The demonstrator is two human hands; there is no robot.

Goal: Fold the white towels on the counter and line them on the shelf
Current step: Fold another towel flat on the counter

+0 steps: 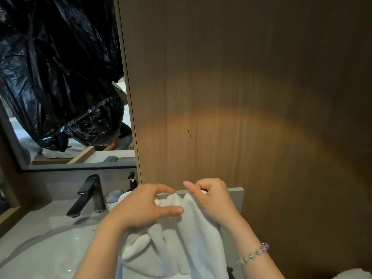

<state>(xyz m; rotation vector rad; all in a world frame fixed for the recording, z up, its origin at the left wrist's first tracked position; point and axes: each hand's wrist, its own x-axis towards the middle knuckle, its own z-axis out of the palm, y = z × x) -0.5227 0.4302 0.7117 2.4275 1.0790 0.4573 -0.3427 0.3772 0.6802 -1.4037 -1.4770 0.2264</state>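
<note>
white towel (189,238) hanging, edge pinched by both hands' fingers (167,210)

The grey tabletop (40,211) has a white sink basin (50,250) set into it. Along its back edge stand a black faucet (88,195), a clear glass tumbler (112,198) just beside the faucet, and a dark pump bottle (131,182) behind the tumbler. A grey shelf (235,193) projects above the right end.

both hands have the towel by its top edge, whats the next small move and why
Probably draw the hands apart to pull the top edge straight. The left hand and right hand pinch the towel close together, so the edge dips between them and the cloth hangs in bunched folds, too rumpled to fold neatly.
</note>
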